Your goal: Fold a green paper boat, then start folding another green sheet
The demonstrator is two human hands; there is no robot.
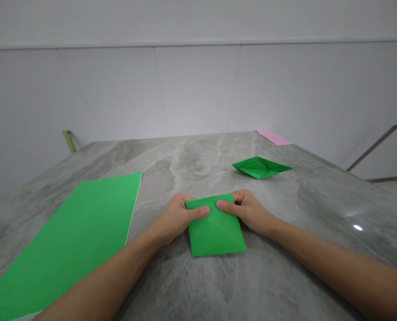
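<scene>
A small green square of folded paper (pixel 216 234) is held up between both hands, its broad face toward me and faint crease lines across it. My left hand (pixel 181 214) grips its upper left edge, thumb on the front and fingers hidden behind. At the upper right edge, my right hand (pixel 245 209) pinches it the same way. The two thumbs nearly meet near the top of the paper. Beyond my right hand lies a folded green paper boat shape (pixel 260 168) with pointed ends, resting on the table.
A stack of large green paper sheets (pixel 81 236) lies at the left, beside my left forearm. A pink paper (pixel 274 137) rests at the table's far right edge. The grey marble-patterned table (pixel 191 160) meets a white wall (pixel 198 89). A light green strip (pixel 69 141) is at the far left.
</scene>
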